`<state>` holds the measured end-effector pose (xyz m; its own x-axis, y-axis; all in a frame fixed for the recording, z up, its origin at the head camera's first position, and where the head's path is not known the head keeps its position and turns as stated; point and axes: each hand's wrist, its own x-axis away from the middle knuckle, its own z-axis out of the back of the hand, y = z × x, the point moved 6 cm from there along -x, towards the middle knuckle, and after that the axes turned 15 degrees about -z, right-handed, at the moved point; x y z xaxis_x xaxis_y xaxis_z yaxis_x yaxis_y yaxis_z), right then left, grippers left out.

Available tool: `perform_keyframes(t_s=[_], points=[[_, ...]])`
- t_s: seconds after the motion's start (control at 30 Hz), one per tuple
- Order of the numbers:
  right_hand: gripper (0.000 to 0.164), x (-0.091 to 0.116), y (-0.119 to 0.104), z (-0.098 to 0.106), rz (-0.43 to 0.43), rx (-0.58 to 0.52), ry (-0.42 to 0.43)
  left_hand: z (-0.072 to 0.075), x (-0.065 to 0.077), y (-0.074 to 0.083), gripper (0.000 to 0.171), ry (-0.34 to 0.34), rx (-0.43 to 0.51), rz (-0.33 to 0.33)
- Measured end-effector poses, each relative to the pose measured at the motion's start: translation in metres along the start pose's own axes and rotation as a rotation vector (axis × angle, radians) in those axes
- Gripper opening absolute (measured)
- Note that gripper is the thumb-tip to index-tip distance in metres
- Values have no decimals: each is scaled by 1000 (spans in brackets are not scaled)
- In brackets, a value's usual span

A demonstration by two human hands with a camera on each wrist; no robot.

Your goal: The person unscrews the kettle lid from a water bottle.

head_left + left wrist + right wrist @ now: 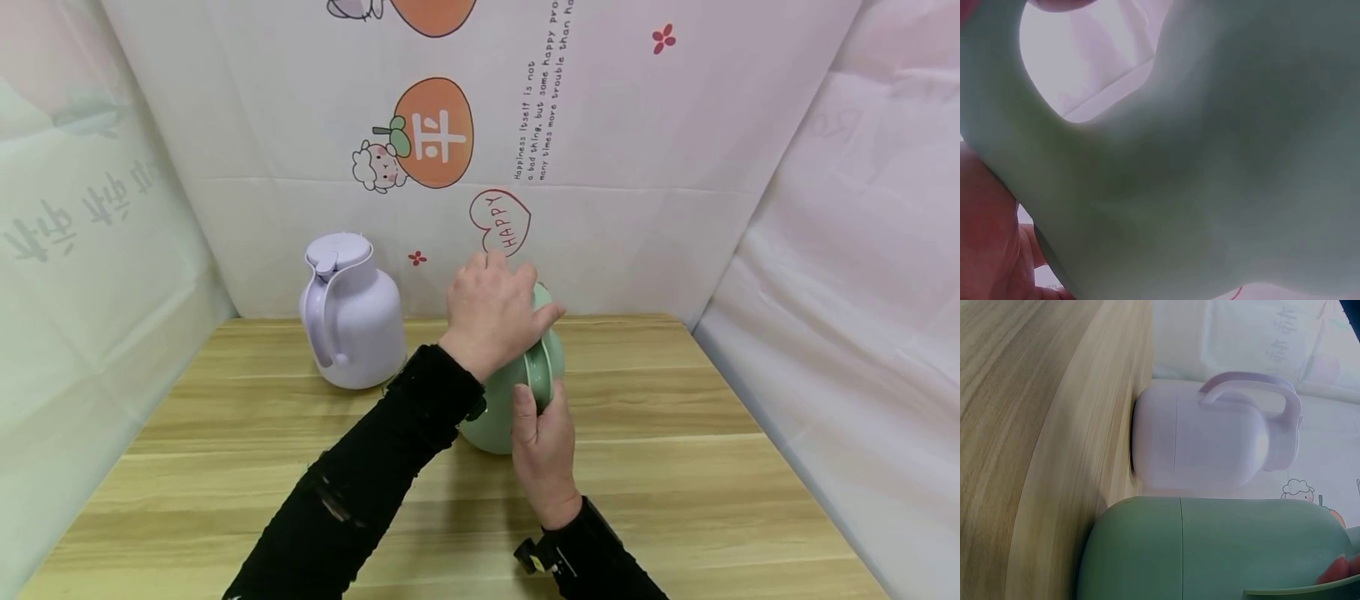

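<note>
Jug handle [537, 373] lies within right fingers [558, 397].

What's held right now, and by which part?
Green jug, by its handle, in the right hand. Left hand is over its top; any grip there is hidden.

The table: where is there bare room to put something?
Right of the right hand, the table is bare; also left of the left sleeve, in front of the purple jug. Crowded: around green jug and left hand.
</note>
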<state>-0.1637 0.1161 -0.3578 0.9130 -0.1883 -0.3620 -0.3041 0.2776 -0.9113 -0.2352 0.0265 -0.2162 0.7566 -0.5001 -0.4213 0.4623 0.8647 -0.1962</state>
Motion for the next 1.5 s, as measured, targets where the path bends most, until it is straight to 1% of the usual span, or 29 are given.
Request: perform_keyframes(t_s=[0.1, 0.23, 0.5, 0.6, 0.67, 0.73, 0.83, 0.9, 0.97, 1.03, 1.13, 1.2, 1.33, 1.5], points=[[24, 0, 0, 0, -9, -1, 0, 1, 1, -1, 59, -9, 11, -2], [24, -1, -1, 0, -7, 7, 11, 1, 3, -4, 58, -31, 53, -13], [24, -1, -1, 0, 18, 11, 12, 2, 11, -11, 60, -69, 143, -65], [23, -2, 0, -1, 25, 6, 4, 3, 13, -13, 61, -74, 148, -97], [22, -2, 0, -1, 26, 7, 3, 3, 13, -15, 60, -63, 157, -133], [20, -2, 1, -1, 24, 6, 0, 3, 14, -16, 59, -43, 191, -189], [18, -2, 1, -1, 23, 0, -2, 3, 14, -17, 55, -30, 302, -292], [18, -2, 1, -1, 25, -6, -3, 3, 14, -17, 53, -38, 381, -359], [18, -2, 1, -1, 25, -14, -7, 3, 13, -18, 53, -60, 441, -406], [18, -2, 1, -1, 23, -22, -13, 2, 13, -18, 55, -91, 462, -436], [18, -2, 1, -1, 18, -27, -16, -1, 13, -19, 57, -143, 468, -452], [18, -2, 1, -1, 16, -24, -13, -2, 13, -19, 57, -166, 468, -451], [18, -2, 2, -1, 14, -11, -5, -5, 12, -21, 56, -177, 480, -450], [19, -2, 3, -1, 5, 2, 13, -4, 11, -21, 54, -174, 485, -453]])
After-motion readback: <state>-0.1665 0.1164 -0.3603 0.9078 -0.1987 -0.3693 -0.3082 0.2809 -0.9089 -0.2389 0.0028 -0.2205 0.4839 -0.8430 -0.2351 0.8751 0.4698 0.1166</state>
